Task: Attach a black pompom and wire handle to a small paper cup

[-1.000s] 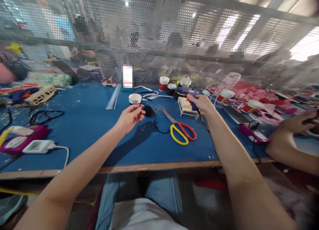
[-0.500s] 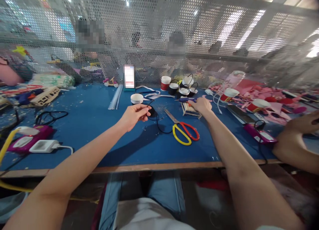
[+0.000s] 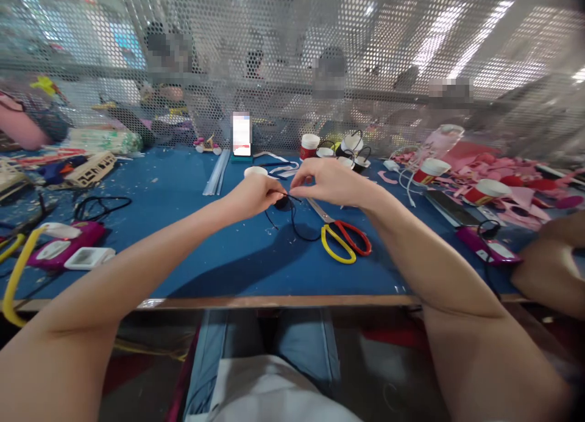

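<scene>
Near the middle of the table, my left hand (image 3: 261, 193) pinches a thin black cord (image 3: 293, 218) between thumb and fingertips. My right hand (image 3: 329, 181) is curled beside it, its fingertips closed at the cord's short end. The cord loops down onto the tabletop towards scissors (image 3: 343, 240) with one yellow and one red handle. A small black piece (image 3: 282, 203) shows below the fingertips; its kind is unclear. Behind my left hand stands a paper cup (image 3: 256, 171), mostly covered. My right hand hides the small wooden stand and blue glue gun.
Several paper cups with black cord loops (image 3: 351, 144) stand behind my right hand. Clear strips (image 3: 216, 173) lie left of a lit phone (image 3: 242, 134). Pink scraps (image 3: 507, 172) spread at right, near another person's arm (image 3: 548, 257). Purple power strips (image 3: 68, 245) sit on both sides.
My right hand has left the blue glue gun on the wooden stand and moved left to the cord. My left hand still pinches the cord. The view has shifted slightly.
</scene>
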`<state>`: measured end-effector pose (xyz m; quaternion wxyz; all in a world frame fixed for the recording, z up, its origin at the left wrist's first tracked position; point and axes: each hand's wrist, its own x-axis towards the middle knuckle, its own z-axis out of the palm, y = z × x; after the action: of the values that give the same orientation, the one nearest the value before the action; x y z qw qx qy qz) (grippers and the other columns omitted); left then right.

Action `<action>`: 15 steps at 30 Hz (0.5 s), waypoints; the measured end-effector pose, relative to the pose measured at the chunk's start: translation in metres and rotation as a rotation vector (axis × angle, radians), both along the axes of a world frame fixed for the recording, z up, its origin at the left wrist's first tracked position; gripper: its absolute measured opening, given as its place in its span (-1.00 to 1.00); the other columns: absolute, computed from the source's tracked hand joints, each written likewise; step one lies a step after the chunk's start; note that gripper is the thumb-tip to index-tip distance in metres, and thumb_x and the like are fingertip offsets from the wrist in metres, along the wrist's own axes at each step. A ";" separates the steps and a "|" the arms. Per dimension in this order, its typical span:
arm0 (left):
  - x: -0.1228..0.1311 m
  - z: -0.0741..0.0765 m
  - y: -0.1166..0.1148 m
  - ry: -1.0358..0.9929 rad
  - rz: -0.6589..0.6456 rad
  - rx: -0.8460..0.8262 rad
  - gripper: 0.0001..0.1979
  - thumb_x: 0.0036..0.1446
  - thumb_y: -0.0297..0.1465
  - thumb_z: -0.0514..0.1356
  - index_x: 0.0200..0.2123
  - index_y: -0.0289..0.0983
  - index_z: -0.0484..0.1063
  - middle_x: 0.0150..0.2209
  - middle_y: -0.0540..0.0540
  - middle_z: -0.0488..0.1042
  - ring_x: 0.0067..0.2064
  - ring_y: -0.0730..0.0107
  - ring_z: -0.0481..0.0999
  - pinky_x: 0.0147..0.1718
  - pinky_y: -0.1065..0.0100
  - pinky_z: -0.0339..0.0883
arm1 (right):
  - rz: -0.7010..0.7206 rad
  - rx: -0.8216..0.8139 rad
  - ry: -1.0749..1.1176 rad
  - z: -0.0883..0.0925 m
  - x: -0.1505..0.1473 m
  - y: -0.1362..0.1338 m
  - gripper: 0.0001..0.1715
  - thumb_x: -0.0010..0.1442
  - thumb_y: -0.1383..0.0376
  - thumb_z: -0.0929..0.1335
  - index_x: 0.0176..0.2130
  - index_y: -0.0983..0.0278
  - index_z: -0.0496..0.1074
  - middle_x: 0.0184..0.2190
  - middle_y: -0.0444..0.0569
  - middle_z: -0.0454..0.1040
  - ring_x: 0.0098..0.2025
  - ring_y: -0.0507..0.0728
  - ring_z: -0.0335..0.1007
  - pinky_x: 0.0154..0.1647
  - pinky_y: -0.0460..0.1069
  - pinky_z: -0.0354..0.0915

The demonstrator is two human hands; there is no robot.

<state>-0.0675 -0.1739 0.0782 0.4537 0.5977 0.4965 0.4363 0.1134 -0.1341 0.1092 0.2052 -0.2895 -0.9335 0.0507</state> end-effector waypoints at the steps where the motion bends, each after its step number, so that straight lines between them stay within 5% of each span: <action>1: 0.000 0.003 0.001 0.034 -0.009 0.019 -0.71 -0.10 -0.73 0.10 -0.66 -0.30 0.47 -0.70 0.02 0.33 -0.47 0.53 0.38 -0.45 0.56 0.10 | 0.006 0.011 -0.022 0.001 -0.005 -0.003 -0.84 -0.01 0.25 0.36 -0.44 0.29 0.52 -0.44 -0.08 0.48 -0.39 0.04 0.34 -0.37 -0.08 0.18; 7: -0.011 0.010 0.008 0.357 -0.010 0.336 -0.77 -0.18 -0.69 0.19 -0.65 -0.28 0.50 -0.67 0.00 0.37 -0.53 0.52 0.26 -0.50 0.52 0.03 | -0.116 0.161 0.197 -0.016 -0.010 -0.027 -0.71 0.12 0.29 0.27 -0.18 0.29 0.48 -0.41 -0.05 0.48 -0.36 0.06 0.35 -0.32 -0.06 0.19; 10: -0.019 0.012 0.007 0.428 0.029 0.350 -0.84 -0.13 -0.62 0.20 -0.52 -0.31 0.55 -0.64 -0.01 0.41 -0.56 0.54 0.26 -0.52 0.50 0.05 | -0.118 0.079 0.033 -0.042 -0.002 -0.039 -0.49 0.16 0.34 0.21 0.12 0.26 0.27 -0.43 -0.09 0.49 -0.45 0.05 0.35 -0.37 -0.07 0.18; 12: -0.025 0.013 0.006 0.449 0.030 0.340 -0.84 -0.08 -0.56 0.20 -0.40 -0.33 0.57 -0.60 -0.04 0.45 -0.57 0.55 0.27 -0.53 0.48 0.07 | -0.221 0.012 -0.201 -0.059 0.007 -0.039 -0.53 0.17 0.34 0.20 0.08 0.26 0.32 -0.42 -0.04 0.51 -0.43 0.09 0.38 -0.41 -0.06 0.16; 15: -0.030 0.014 0.005 0.547 0.017 0.343 -0.78 -0.02 -0.47 0.18 -0.27 -0.34 0.55 -0.53 -0.08 0.50 -0.55 0.53 0.30 -0.49 0.45 0.14 | -0.306 -0.143 -0.539 -0.072 0.023 -0.031 -0.71 0.18 0.28 0.21 -0.25 0.27 0.50 -0.40 0.03 0.52 -0.38 0.15 0.41 -0.48 -0.06 0.10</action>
<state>-0.0978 -0.1685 0.0920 0.1925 0.7563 0.5242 0.3408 0.1367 -0.1648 0.0376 -0.0652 -0.4433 -0.8940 0.0060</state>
